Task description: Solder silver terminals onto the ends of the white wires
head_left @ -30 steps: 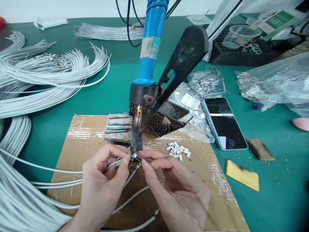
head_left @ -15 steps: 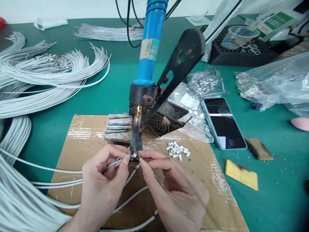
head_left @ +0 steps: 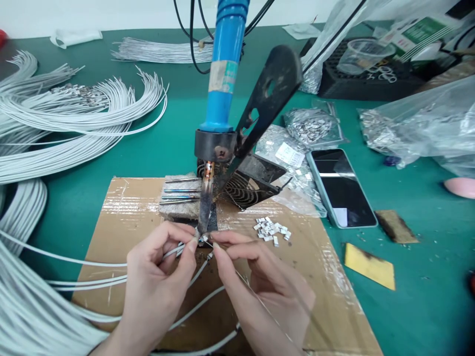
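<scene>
My left hand pinches the stripped end of a white wire and holds it under the tip of a blue-handled soldering iron fixed in a black stand. My right hand pinches a thin strand of solder wire and brings its end to the same spot at the iron's tip. Both hands are closed, fingertips almost touching, over a taped cardboard sheet.
A small heap of metal terminals lies right of the iron. Bundles of white wires fill the left side. A phone, bags of metal parts, a yellow sponge and a black tray are on the right.
The view has shifted slightly; my hands stay at the iron's tip, holding the wire end and solder as before.
</scene>
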Demonstrator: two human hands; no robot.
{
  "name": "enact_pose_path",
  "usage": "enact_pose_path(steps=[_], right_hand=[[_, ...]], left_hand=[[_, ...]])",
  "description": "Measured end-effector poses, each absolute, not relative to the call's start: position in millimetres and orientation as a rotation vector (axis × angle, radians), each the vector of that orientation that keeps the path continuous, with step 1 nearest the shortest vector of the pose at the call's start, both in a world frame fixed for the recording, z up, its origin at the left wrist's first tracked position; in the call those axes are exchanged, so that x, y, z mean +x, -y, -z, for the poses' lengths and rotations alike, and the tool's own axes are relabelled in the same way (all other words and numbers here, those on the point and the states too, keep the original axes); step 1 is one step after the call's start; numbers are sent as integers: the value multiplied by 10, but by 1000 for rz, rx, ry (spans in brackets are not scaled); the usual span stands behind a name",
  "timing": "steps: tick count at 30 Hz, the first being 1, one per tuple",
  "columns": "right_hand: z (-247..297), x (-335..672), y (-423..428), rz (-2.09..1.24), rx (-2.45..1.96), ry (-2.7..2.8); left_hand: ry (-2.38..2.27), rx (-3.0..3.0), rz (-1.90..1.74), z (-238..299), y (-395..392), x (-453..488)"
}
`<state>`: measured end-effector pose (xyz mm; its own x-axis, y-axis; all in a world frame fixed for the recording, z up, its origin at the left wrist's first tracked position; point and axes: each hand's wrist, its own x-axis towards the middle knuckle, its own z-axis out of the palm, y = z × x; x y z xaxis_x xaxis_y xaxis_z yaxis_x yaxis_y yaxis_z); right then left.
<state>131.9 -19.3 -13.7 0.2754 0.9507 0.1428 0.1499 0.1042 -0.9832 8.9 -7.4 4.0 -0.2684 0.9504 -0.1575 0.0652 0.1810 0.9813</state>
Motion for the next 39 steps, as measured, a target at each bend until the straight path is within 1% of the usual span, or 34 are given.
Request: enact_pose_path(steps=[7,10,12,15,18,20,24,27,29,31,36,39], right_hand=[[180,1401,221,-852,-1379,1059],[231,1639,230,-799,-1409,850],[272,1865,240,-811,-1326,670],[340,2214,271,-866,-1276,433],[427,2468,318,-856,-1360,342],[491,2557,346,-860,-1381,353],[580,2581,373,-897,-1379,402],[605,2548,370,-886,-1375,474],[609,2533,372,-862,-1404,532],[606,2528,382,-853,-1445,590],[599,2545,389,-817,-1583,726],[615,2561,301,-769,-1707,833]], left_hand=[[-1521,1024,-1162,-12,111,50],[-1531,1046,-1138,33,220,41],[-1537,1075,-1082,90,342,47],[-1437,1260,-918,194,554,60],[-1315,1560,-901,266,726,28],[-1359,1734,-968,297,789,-55],[-1680,2042,-993,399,751,-401],[-1854,2391,-807,519,613,-723],[-1868,2559,-658,574,516,-889],[-1860,2578,-579,579,449,-991],[-1633,2434,-658,443,430,-1076],[-1615,2408,-589,411,438,-1106]])
